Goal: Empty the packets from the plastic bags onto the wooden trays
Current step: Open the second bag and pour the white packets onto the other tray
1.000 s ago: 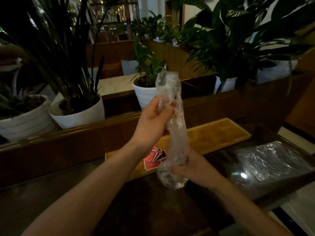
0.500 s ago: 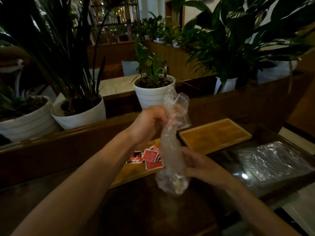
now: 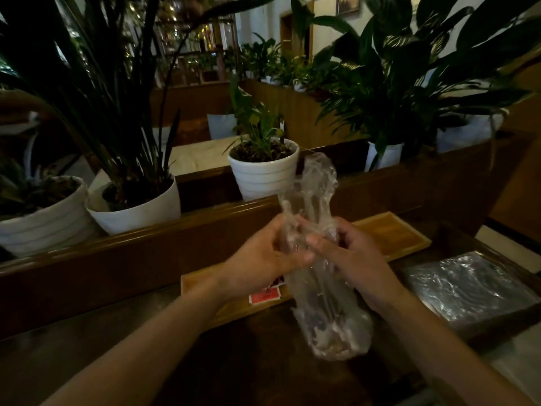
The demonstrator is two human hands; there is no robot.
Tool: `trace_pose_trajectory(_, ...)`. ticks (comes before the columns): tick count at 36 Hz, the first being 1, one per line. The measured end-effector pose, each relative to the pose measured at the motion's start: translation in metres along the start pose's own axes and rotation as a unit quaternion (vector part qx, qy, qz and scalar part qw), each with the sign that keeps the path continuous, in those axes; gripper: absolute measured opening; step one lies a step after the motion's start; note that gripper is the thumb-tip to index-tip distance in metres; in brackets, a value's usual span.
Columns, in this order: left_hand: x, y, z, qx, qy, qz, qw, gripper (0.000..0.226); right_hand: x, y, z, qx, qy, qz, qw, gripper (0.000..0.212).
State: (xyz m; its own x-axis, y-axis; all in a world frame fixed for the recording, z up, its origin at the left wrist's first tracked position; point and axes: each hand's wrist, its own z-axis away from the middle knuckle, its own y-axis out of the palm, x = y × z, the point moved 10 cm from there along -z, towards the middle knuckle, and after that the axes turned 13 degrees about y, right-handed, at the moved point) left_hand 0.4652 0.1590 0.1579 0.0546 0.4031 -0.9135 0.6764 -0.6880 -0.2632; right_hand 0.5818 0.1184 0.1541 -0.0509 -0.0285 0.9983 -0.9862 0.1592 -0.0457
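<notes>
Both hands, left (image 3: 263, 253) and right (image 3: 351, 256), pinch one clear bag (image 3: 319, 230) above tray (image 3: 199, 285) edge; one red packet (image 3: 265, 296) visible.

The right hand (image 3: 355, 260) has climbed from the bag's lower end to meet the left hand (image 3: 265, 259) at mid-length. The plastic bag (image 3: 319, 259) now hangs toward 6 o'clock, and the left wrist covers more of the red packets (image 3: 265, 295).

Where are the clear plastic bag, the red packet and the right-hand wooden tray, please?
clear plastic bag (image 3: 328, 317), head view, lower bulge below the hands.
red packet (image 3: 265, 296), head view, its red face.
right-hand wooden tray (image 3: 392, 232), head view, bare floor.
</notes>
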Motion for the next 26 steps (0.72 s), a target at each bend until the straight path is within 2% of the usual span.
trace_pose_trajectory(2, 0.007, -0.004, 0.005, -0.037, 0.019, -0.003, 0.999, 0.032, -0.003, -0.002, 0.002, 0.013, 0.01, 0.008, 1.0, 0.024)
trace_pose_trajectory(4, 0.006, -0.027, 0.013, -0.125, 0.042, -0.035, 0.991, 0.017, -0.002, -0.02, 0.002, -0.018, 0.009, 0.013, 1.0, 0.028)
trace_pose_trajectory(6, 0.016, -0.056, 0.027, -0.236, 0.03, -0.013, 0.971, 0.015, -0.004, -0.042, 0.001, -0.046, 0.025, -0.011, 0.999, 0.028)
trace_pose_trajectory(8, 0.029, -0.068, 0.035, -0.291, 0.005, 0.035, 0.956, 0.017, -0.008, -0.055, 0.001, -0.043, 0.042, -0.035, 0.998, 0.031)
trace_pose_trajectory(12, 0.035, -0.06, 0.033, -0.288, -0.018, 0.063, 0.956, 0.019, -0.021, -0.058, 0.001, -0.025, 0.09, -0.035, 0.995, 0.036)
trace_pose_trajectory(16, 0.03, -0.053, 0.024, -0.255, -0.007, 0.03, 0.967, 0.023, -0.017, -0.062, 0.003, 0.001, 0.116, -0.018, 0.993, 0.041)
trace_pose_trajectory(19, 0.025, -0.043, 0.014, -0.224, -0.013, 0.018, 0.974, 0.025, 0.018, -0.068, 0.003, -0.007, 0.074, -0.002, 0.997, 0.062)
trace_pose_trajectory(21, 0.017, -0.039, 0.004, -0.213, 0.0, 0.015, 0.977, 0.026, 0.059, -0.076, 0.005, -0.086, -0.003, 0.086, 0.993, 0.069)
trace_pose_trajectory(22, 0.013, -0.037, 0.0, -0.209, 0.005, 0.013, 0.978, 0.028, 0.086, -0.077, 0.011, -0.138, -0.073, 0.171, 0.973, 0.069)
trace_pose_trajectory(24, 0.008, -0.032, -0.008, -0.208, 0.009, 0.016, 0.978, 0.029, 0.129, -0.054, 0.029, -0.2, -0.222, 0.37, 0.88, 0.066)
trace_pose_trajectory(25, 0.006, -0.03, -0.011, -0.21, 0.011, 0.013, 0.978, 0.029, 0.139, -0.036, 0.036, -0.203, -0.263, 0.447, 0.831, 0.065)
trace_pose_trajectory(26, 0.004, -0.028, -0.013, -0.211, 0.013, 0.008, 0.977, 0.029, 0.141, -0.021, 0.038, -0.196, -0.27, 0.502, 0.798, 0.068)
